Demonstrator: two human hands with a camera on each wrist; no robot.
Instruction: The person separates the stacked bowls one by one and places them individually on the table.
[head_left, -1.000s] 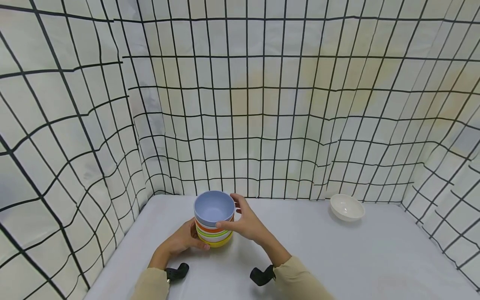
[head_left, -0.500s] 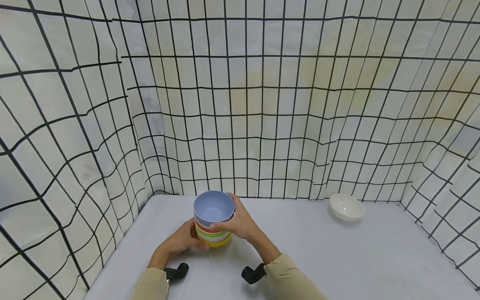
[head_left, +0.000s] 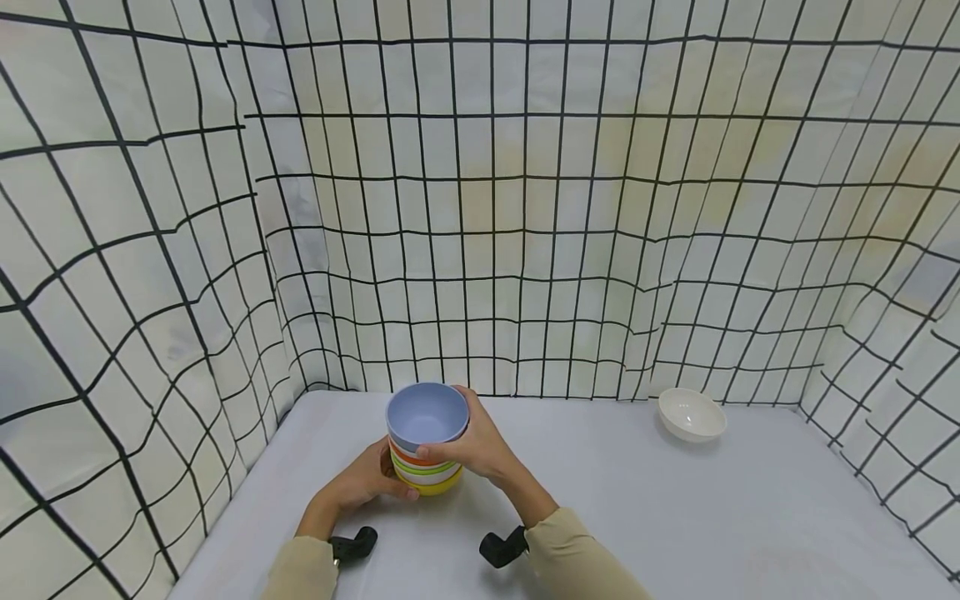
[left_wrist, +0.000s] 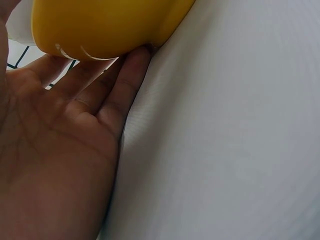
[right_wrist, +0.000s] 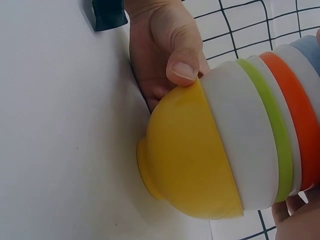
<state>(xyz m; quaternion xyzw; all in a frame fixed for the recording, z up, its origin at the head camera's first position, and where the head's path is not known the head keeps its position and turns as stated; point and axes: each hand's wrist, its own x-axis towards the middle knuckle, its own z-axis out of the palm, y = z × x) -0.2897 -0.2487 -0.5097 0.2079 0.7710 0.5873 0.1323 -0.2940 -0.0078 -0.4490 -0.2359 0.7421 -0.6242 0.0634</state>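
A stack of nested bowls stands on the white table. At its top is a blue bowl (head_left: 427, 414), with orange, green and white rims below it. The bottom one is a yellow bowl (right_wrist: 185, 155), its foot against the cloth. My left hand (head_left: 367, 482) grips the yellow bowl low on the left; its thumb lies on the yellow wall in the right wrist view. In the left wrist view, its fingers (left_wrist: 131, 75) reach under the bowl's curve. My right hand (head_left: 483, 442) holds the blue bowl from the right, thumb in front and fingers behind, partly hidden.
A white bowl (head_left: 692, 415) sits apart at the back right of the table (head_left: 637, 508). White walls with a black grid (head_left: 510, 275) stand behind and to both sides. A black wrist camera (head_left: 504, 547) sticks out beside the right sleeve.
My right hand has moved a little left, closing in around the blue bowl at the top of the stack. The left hand and the bowls have stayed put.
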